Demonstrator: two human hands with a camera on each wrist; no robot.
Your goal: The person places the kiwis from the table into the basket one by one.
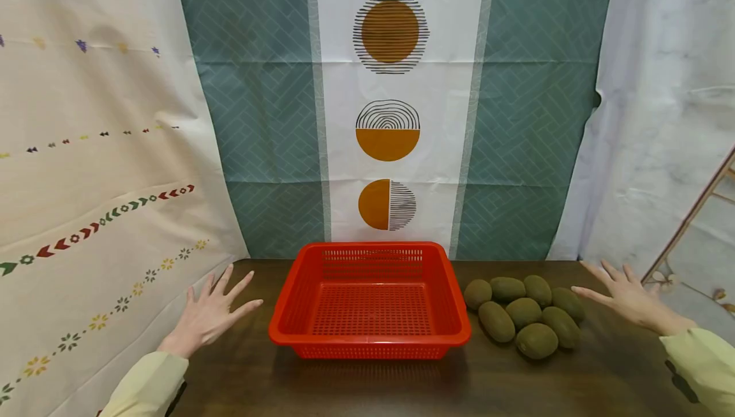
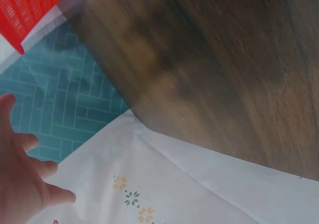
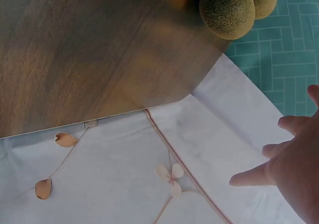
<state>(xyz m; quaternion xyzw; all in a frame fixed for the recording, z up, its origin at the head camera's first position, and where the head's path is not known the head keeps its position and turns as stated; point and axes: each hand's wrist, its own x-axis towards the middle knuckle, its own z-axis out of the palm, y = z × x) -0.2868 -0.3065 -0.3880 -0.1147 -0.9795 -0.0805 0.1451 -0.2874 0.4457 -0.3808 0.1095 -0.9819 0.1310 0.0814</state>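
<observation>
A red plastic basket (image 1: 370, 339) with slotted walls sits in the middle of the dark wooden table, nothing inside it. Just right of it lies a cluster of several brown-green kiwis (image 1: 524, 312). My left hand (image 1: 208, 312) hovers to the left of the basket, fingers spread and holding nothing. On the other side, my right hand (image 1: 631, 299) is spread out to the right of the kiwis, also holding nothing. The left wrist view catches a corner of the basket (image 2: 27, 10) at top left; in the right wrist view two kiwis (image 3: 227, 12) show at the top.
The dark wooden table (image 1: 241, 379) runs back to a hanging green and white cloth (image 1: 396, 92). A cream patterned cloth (image 1: 103, 168) hangs along the left side, and a pale floral cloth (image 1: 660, 168) along the right.
</observation>
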